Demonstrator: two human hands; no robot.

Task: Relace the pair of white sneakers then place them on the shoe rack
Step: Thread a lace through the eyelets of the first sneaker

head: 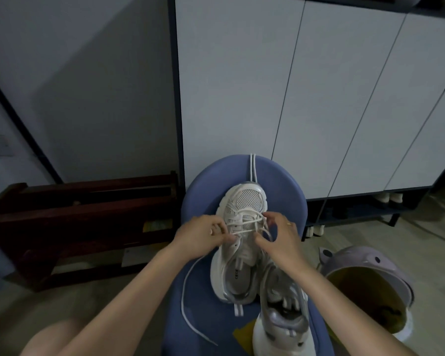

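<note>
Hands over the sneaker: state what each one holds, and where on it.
Left hand pinches the white lace beside the left eyelets of the sneaker. Right hand pinches the lace by the right eyelets.

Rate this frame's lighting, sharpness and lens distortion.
Head view: dim, bluish light; cabinet doors bow and lean from the wide-angle lens; the hands lacing the white sneaker look slightly soft; the wooden shoe rack sits in deep shadow.

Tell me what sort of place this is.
Probably a home entryway. A dark wooden shoe rack stands against the wall, a tall white cabinet has shoes tucked beneath it, and a blue stool serves for lacing a white sneaker.
</note>
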